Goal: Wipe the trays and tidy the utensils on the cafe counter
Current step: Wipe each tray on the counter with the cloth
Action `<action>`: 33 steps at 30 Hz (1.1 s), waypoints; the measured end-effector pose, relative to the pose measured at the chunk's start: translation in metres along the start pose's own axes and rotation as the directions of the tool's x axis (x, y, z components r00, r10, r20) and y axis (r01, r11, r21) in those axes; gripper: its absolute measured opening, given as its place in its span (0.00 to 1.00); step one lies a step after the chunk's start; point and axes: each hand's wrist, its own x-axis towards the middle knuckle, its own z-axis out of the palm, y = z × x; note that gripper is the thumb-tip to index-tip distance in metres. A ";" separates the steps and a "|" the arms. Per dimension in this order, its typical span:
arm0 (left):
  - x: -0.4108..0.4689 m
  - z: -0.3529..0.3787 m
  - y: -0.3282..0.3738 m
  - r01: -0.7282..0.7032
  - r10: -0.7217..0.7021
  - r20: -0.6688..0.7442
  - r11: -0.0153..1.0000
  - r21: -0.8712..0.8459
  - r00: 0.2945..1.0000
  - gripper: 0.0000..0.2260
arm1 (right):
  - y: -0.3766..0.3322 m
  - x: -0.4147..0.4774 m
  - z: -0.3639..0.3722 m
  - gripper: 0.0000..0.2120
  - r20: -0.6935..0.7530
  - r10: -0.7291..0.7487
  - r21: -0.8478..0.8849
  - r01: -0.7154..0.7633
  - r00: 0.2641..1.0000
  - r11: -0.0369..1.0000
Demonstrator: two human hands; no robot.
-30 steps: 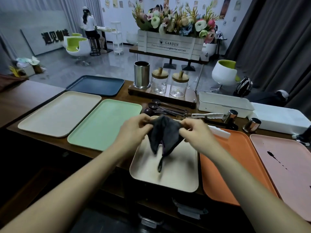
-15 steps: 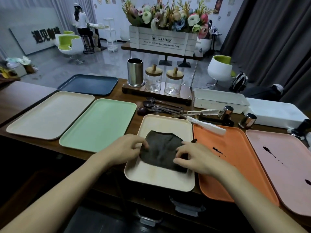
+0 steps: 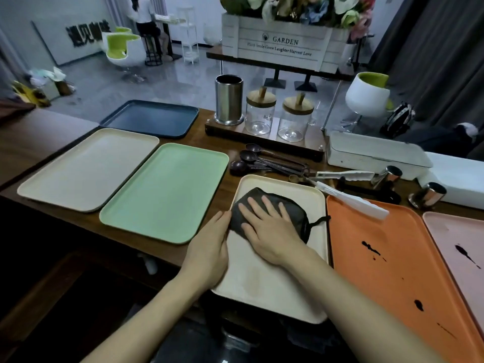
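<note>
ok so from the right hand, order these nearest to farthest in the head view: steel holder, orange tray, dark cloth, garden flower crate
1. dark cloth: directly under the right hand, which presses flat on it.
2. orange tray: just to the right, beside the cream tray.
3. steel holder: at the back, slightly left.
4. flower crate: farthest, well behind the holder.

Only readable stuff I can see from here: the white crate (image 3: 277, 45) at 12 o'clock, past the desk, says "GARDEN" with "Plant Smile Grow Laughter Harvest Love" underneath. The white board (image 3: 56, 40) at 10 o'clock has big black characters, too blurry for me to read.
</note>
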 end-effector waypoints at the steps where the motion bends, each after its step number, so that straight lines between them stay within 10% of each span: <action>1: 0.000 0.001 -0.001 0.002 -0.002 -0.006 1.000 0.005 1.000 0.26 | 0.001 0.014 -0.001 0.26 -0.009 0.033 -0.002 -0.033 0.999 0.999; 17: 0.000 -0.003 0.006 -0.003 0.003 -0.004 0.998 -0.060 1.000 0.31 | 0.016 0.029 0.002 0.26 -0.114 0.154 0.051 -0.149 0.981 0.987; 24: 0.000 -0.002 0.005 0.009 -0.009 0.010 1.000 -0.007 1.000 0.29 | 0.046 0.018 0.001 0.27 -0.123 0.419 0.053 -0.416 0.900 0.908; 33: 0.003 0.000 0.004 -0.032 0.030 0.020 0.995 0.099 0.999 0.23 | -0.005 0.066 -0.004 0.26 -0.106 0.247 0.073 -0.240 0.963 0.968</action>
